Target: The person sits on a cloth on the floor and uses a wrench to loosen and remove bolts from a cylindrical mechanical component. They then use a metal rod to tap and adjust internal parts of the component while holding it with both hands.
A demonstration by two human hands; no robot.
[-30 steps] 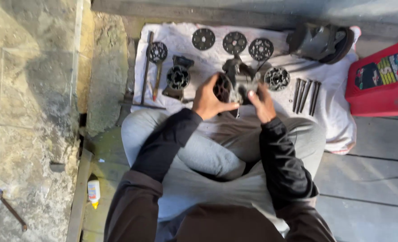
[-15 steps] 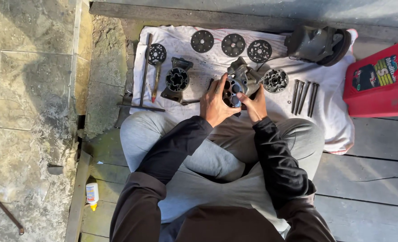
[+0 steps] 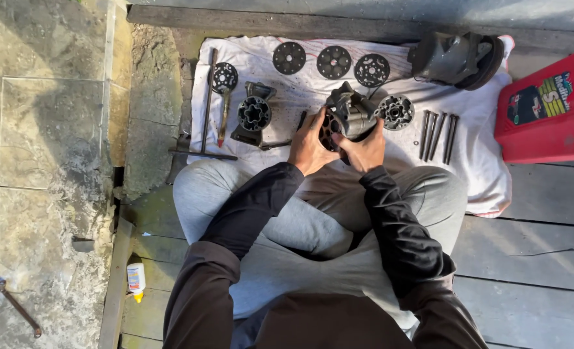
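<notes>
I sit cross-legged before a white cloth point(image 3: 474, 174) spread on grey boards. Both hands hold a dark metal housing point(image 3: 349, 115) with round bores, raised just above the cloth's middle. My left hand point(image 3: 307, 146) grips its left side; my right hand point(image 3: 363, 150) cups it from below and right. Three flat perforated discs point(image 3: 333, 62) lie in a row beyond it. A round hub part point(image 3: 395, 111) rests just to its right, with several long bolts point(image 3: 437, 134) beside that. A second bored metal block point(image 3: 253, 115) lies to the left.
A red canister point(image 3: 549, 110) stands at the right edge of the cloth. A bulky dark casing point(image 3: 456, 58) sits at the cloth's far right corner. A long T-handled wrench point(image 3: 206, 113) and a screwdriver point(image 3: 223, 123) lie at left. A small bottle point(image 3: 135, 279) rests by the stone slab point(image 3: 41, 148).
Both hands have lifted the dark housing slightly and turned it, bringing its bored face more toward me. The view has shifted a little; the parts on the cloth stay put.
</notes>
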